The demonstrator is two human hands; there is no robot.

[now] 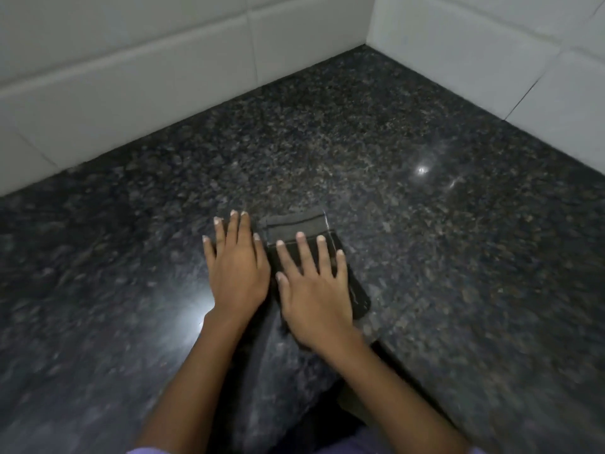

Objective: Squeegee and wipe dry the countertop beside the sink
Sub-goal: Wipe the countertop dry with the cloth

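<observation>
While both hands press flat, cloth [296,228] lies lengthwise, nearer-right.

Cloth [296,226]: dark, folded, stitched hem, lying flat. Countertop [360,142]: dark speckled polished granite, glossy; cloth lies near its front edge, well clear of its far corner.

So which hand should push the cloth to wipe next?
The right hand. It lies flat on the dark folded cloth, while the left hand rests beside it on the bare granite countertop.
</observation>
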